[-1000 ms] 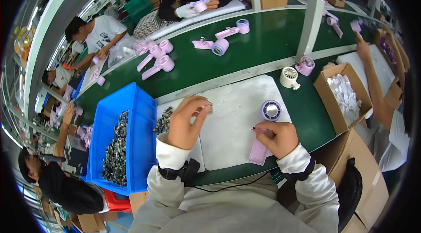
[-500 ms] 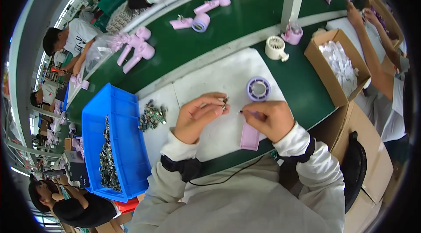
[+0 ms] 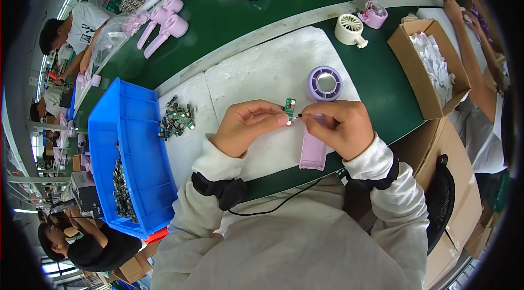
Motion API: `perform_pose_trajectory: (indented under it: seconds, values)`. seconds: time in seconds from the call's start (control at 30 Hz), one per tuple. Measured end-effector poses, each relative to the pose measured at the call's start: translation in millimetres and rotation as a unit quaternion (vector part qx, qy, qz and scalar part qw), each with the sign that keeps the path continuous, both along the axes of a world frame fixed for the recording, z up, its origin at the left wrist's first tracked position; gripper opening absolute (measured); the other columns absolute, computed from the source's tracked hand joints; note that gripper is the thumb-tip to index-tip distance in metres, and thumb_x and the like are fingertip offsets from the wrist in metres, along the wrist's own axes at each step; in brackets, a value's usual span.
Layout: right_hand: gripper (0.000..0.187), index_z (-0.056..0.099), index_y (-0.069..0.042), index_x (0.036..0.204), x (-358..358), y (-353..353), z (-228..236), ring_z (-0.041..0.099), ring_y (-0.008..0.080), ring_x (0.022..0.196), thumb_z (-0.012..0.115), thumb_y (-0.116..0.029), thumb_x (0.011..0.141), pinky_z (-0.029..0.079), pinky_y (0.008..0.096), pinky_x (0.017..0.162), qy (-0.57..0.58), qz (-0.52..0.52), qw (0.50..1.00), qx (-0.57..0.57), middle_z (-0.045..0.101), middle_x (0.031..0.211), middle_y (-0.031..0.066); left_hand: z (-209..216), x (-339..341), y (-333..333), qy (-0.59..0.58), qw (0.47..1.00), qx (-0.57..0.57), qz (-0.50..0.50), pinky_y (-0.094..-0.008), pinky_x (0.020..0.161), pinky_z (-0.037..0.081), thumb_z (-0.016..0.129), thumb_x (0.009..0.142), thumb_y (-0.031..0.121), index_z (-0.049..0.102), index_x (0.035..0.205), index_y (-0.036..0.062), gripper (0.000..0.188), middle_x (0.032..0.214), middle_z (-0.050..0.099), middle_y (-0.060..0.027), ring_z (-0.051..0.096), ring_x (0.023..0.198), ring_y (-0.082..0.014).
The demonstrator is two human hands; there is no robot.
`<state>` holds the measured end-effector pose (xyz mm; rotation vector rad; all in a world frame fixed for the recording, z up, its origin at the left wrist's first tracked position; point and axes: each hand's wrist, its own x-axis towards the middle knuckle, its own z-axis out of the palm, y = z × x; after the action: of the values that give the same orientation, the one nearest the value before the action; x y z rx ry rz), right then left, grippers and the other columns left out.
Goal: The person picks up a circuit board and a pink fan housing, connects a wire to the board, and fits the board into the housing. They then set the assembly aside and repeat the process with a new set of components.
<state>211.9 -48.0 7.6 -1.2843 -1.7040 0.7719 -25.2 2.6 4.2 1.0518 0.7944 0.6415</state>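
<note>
My left hand [image 3: 244, 127] pinches a small green circuit board [image 3: 290, 106] between thumb and fingertips, its face turned up. Close beside it, my right hand [image 3: 344, 127] is closed in a pinch at the board's right edge. A tiny dark tip shows at those fingertips, too small to name. Below the right hand lies the pink handle [image 3: 313, 152] of a handheld fan, partly covered by that hand. Its round purple head [image 3: 325, 84] rests just beyond, on the white foam sheet [image 3: 256, 66]. A heap of loose circuit boards [image 3: 177, 118] sits left of my left hand.
A blue bin [image 3: 150, 153] holding many boards stands at the left. Toward the back right are a cream fan head [image 3: 349, 29], a pink fan head [image 3: 374, 15] and a cardboard box [image 3: 406, 61] of white pieces. Pink fan parts [image 3: 166, 25] lie farther back; co-workers sit around.
The circuit board has turned so its green face shows, and my two hands have come closer together. The whole view has shifted, with the bench higher in it.
</note>
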Motion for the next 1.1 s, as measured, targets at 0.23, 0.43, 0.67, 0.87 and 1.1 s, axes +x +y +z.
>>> perform_pose_trajectory:
  seconds: [0.23, 0.43, 0.67, 0.87, 1.1]
  values:
    - [0.010, 0.078, -0.005, 0.091, 0, 1, 2, 0.045, 0.0110, 0.047, 0.074, -0.006, 0.081, 0.036, 0.0286, 0.047, -0.015, 0.014, 1.000, -0.013, 0.051, 0.054, 0.0045, 0, 11, -6, -0.072, 0.996, 0.044, 0.039, -0.0315, 0.097, 0.057, 0.067, 0.096, -0.001, 0.063, 0.121, -0.0063, 0.026, 0.114, 0.070, -0.0131, 0.068, 0.109, -0.0178]
    - [0.011, 0.078, -0.005, 0.090, 0, 2, 3, 0.043, 0.0108, 0.045, 0.076, -0.006, 0.079, 0.036, 0.0282, 0.047, -0.005, 0.009, 1.000, -0.013, 0.049, 0.053, 0.0040, 0, 15, -13, 0.025, 0.992, 0.124, 0.005, -0.0335, 0.094, 0.057, 0.065, 0.097, -0.001, 0.062, 0.124, -0.0071, 0.027, 0.116, 0.069, -0.0135, 0.068, 0.105, -0.0195]
    - [0.012, 0.078, -0.005, 0.089, -1, 1, 3, 0.042, 0.0102, 0.045, 0.077, -0.005, 0.077, 0.035, 0.0281, 0.047, 0.007, 0.006, 1.000, 0.012, 0.050, 0.053, 0.0041, -1, 15, -16, 0.035, 0.991, 0.125, 0.013, -0.0317, 0.090, 0.057, 0.064, 0.098, -0.002, 0.065, 0.123, -0.0077, 0.026, 0.115, 0.071, -0.0140, 0.069, 0.101, -0.0194]
    - [0.013, 0.078, -0.004, 0.089, 2, 2, 4, 0.043, 0.0109, 0.046, 0.077, -0.004, 0.076, 0.036, 0.0284, 0.047, 0.006, 0.018, 1.000, 0.023, 0.054, 0.056, 0.0056, 4, 15, -15, 0.042, 0.985, 0.169, 0.001, -0.0302, 0.087, 0.057, 0.064, 0.098, -0.003, 0.068, 0.124, -0.0054, 0.026, 0.113, 0.071, -0.0150, 0.069, 0.098, -0.0190]
    - [0.016, 0.077, -0.004, 0.088, 2, 2, 6, 0.049, 0.0145, 0.047, 0.079, -0.004, 0.072, 0.039, 0.0298, 0.047, -0.020, 0.027, 0.996, 0.080, 0.058, 0.059, 0.0072, 2, 13, -15, 0.025, 0.984, 0.174, -0.013, -0.0298, 0.088, 0.057, 0.063, 0.097, -0.006, 0.068, 0.125, -0.0048, 0.028, 0.114, 0.070, -0.0149, 0.069, 0.099, -0.0193]
